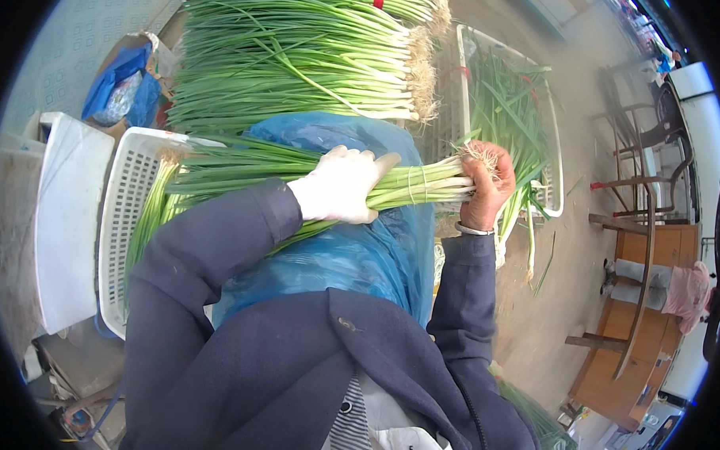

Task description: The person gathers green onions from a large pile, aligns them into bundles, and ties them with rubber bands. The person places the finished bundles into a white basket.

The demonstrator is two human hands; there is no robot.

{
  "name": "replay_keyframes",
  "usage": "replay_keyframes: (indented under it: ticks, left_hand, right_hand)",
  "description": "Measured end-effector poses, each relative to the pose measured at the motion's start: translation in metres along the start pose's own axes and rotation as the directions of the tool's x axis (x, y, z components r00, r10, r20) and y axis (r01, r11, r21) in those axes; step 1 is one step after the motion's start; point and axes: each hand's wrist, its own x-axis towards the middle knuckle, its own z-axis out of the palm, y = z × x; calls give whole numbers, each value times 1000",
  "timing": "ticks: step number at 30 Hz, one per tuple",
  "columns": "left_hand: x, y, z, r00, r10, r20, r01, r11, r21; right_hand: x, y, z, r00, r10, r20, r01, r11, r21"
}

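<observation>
A bunch of green onions (pixel 397 190) lies across my lap, leaves to the left and pale roots to the right. My left hand (pixel 342 183), in a white glove, is closed around the middle of its stalks. At the root end, the fingers of my bare right hand (pixel 491 186) are closed about the white bases and stringy roots. A thin pale tie circles the stalks between my hands. Blue plastic sheeting (pixel 335 260) covers my lap beneath the bunch. Beyond it rises a large pile of green onions (pixel 302 64), roots facing right.
On the left stands a white slotted crate (pixel 122 213) holding green onions, beside a white box (pixel 71 215). Another white crate (pixel 557 129) at the right holds loose green onions. Farther right are a metal-framed chair (pixel 656 148), a wooden cabinet (pixel 597 372) and another person (pixel 667 287).
</observation>
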Motion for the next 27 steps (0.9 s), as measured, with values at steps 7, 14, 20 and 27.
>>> replay_keyframes:
  ticks: [7, 14, 20, 27]
  left_hand:
    - [3, 18, -52, 956, 171, 237, -196, 977, 88]
    - [-16, 19, -36, 957, 243, 161, -288, 871, 397]
    - [-5, -16, 18, 971, 235, 46, -239, 962, 134]
    - [26, 7, 21, 971, 228, -66, -230, 973, -21]
  right_hand:
    - [-30, -2, -18, 981, -26, -192, 70, 971, 229]
    - [-70, 34, -24, 968, 69, -240, -22, 981, 192]
    - [-77, 35, -62, 955, -9, -296, -90, 943, -320]
    - [-88, 4, -42, 878, -319, 358, 456, 324, -829]
